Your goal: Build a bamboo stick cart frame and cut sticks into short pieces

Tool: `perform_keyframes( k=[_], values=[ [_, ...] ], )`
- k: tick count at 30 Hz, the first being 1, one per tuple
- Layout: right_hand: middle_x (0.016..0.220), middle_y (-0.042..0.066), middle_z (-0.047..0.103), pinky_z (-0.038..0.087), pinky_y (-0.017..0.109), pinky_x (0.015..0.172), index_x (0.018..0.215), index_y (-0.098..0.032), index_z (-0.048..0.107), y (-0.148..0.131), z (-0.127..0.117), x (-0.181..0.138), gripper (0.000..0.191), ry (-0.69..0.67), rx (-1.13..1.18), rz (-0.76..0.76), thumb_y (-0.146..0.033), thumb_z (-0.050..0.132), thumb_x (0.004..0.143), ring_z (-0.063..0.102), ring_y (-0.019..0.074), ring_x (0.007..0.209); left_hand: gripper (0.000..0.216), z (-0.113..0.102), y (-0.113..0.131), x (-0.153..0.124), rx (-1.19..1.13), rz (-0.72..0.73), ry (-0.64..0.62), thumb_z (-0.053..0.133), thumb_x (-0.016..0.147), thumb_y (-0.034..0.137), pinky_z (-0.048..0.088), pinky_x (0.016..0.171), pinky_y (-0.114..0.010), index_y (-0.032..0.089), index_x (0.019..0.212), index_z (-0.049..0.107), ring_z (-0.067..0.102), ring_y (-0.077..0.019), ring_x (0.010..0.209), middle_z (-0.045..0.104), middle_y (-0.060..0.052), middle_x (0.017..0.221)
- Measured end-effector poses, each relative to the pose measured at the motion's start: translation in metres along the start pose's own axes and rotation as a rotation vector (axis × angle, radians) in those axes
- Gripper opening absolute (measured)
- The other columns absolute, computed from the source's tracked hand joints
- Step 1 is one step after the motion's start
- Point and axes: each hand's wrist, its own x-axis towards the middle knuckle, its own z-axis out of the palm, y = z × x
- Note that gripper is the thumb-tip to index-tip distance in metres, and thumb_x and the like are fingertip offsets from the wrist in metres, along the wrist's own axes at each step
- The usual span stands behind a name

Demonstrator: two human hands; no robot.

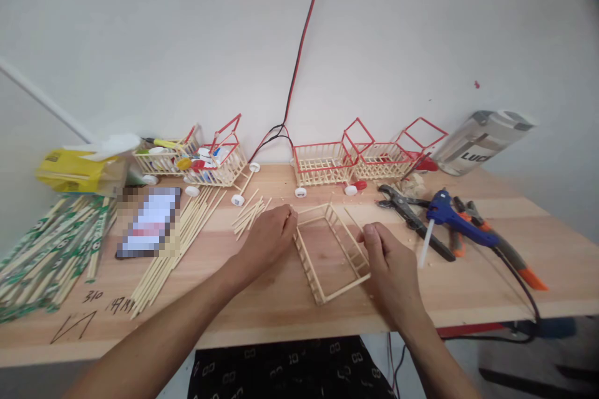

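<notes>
A rectangular frame of thin wooden sticks (pixel 309 265), with short slats along its sides, lies on the table between my hands. My left hand (pixel 271 237) is closed, its thumb and finger pinching the frame's left rear corner. At the right side, my right hand (pixel 393 262) is closed with thumb and finger together around a thin wooden stick (pixel 352 220). The stick's far end stands apart from the frame's rear corner. Whether its near end joins the frame is hidden by my fingers. Several short cut sticks (pixel 248 218) lie beyond my left hand.
Stick-built carts (pixel 322 159) with red handles line the wall. Right of me lie a blue glue gun (pixel 461 221), black-handled pliers (pixel 412 215) and orange-handled cutters (pixel 515 255). Leftward are long bare sticks (pixel 163 280), a phone (pixel 150 224) and wrapped chopsticks (pixel 56 249).
</notes>
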Motion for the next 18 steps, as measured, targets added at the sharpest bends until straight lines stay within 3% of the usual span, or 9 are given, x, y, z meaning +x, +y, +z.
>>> perform_keyframes(
  k=[8,11,14,18],
  values=[
    [0.055,0.000,0.051,0.036,0.025,0.049,0.084,-0.018,0.065,0.015,-0.018,0.011,0.050,-0.030,0.143,0.000,-0.054,0.031,0.093,0.049,0.0146,0.052,0.030,-0.004,-0.011,0.004,-0.034,0.002,0.010,0.039,0.092,0.029,0.033,0.065,-0.028,0.017,0.073,0.059,0.058,-0.0181,0.072,0.065,-0.005,0.074],
    [0.059,0.001,0.058,0.040,0.025,0.049,0.089,-0.019,0.068,0.023,-0.033,0.008,0.043,0.011,0.085,0.034,-0.055,0.045,0.087,0.054,0.0156,0.055,0.031,-0.007,-0.014,0.006,-0.016,0.015,-0.008,0.041,0.091,0.030,0.032,0.064,-0.028,0.016,0.070,0.059,0.057,-0.0179,0.071,0.065,-0.005,0.072],
    [0.060,0.000,0.062,0.044,0.024,0.048,0.088,-0.022,0.070,0.028,-0.042,-0.008,0.034,-0.030,0.006,0.071,-0.053,0.059,0.079,0.056,0.0155,0.053,0.033,-0.012,-0.016,0.006,0.020,0.029,-0.021,0.040,0.092,0.032,0.030,0.061,-0.027,0.017,0.067,0.056,0.056,-0.0173,0.067,0.062,-0.004,0.068],
    [0.069,0.001,0.071,0.051,0.023,0.053,0.073,-0.022,0.071,0.027,-0.036,-0.044,0.030,-0.151,0.047,0.030,-0.049,0.059,0.080,0.065,0.0180,0.061,0.037,-0.018,-0.015,-0.004,0.081,0.013,-0.026,0.041,0.092,0.035,0.027,0.057,-0.027,0.019,0.060,0.048,0.052,-0.0159,0.059,0.056,-0.002,0.059]
  ],
)
